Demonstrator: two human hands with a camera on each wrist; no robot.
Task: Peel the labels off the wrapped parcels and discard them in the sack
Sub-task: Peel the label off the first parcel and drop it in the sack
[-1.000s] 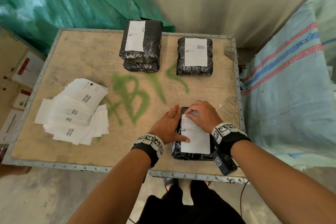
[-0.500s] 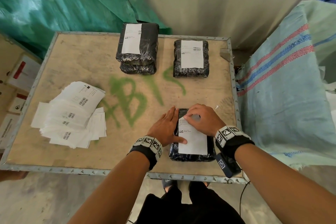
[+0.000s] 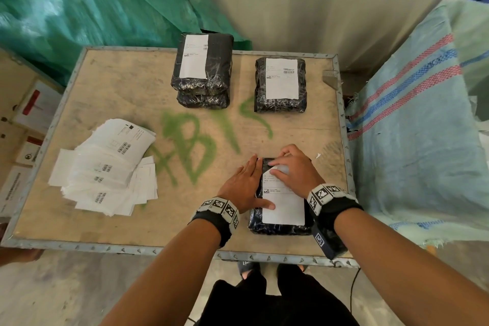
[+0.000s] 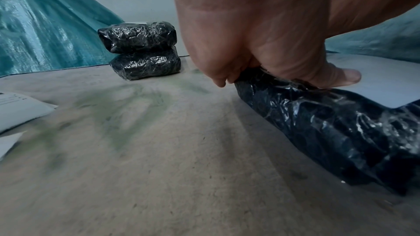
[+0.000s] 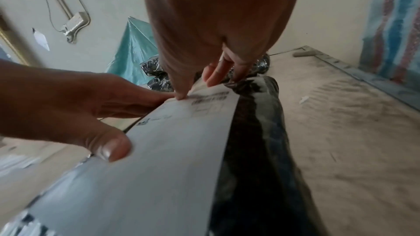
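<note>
The right grip [image 3: 296, 169] pinched the far edge of the label [image 3: 284, 206], thumb on its upper left corner and fingers curled over the top. In the right wrist view that edge stood a little clear of the black wrap. Over the last second the pinch had barely shifted: the grey turned-up patch under the fingers looked about as wide as before. The peel seemed started but not yet running, so most of the label was likely still stuck.

The left grip [image 3: 246, 185] had stayed flat and spread along the left side of the parcel [image 3: 277, 229], fingers straight, with the thumb pressing the label's left edge. It held the parcel down in the lower middle of the frame, near the front edge of the table [image 3: 79, 227].

Farther out nothing had moved. A stack [image 3: 202, 71] of two parcels and a lone parcel [image 3: 280, 85] lay at the top of the table, their labels still on. A heap of loose sheets [image 3: 105, 167] sat at the left. The sack [image 3: 410, 153] hung at the right of the frame, just beside the table. Three labels at least probably remained after this one.
</note>
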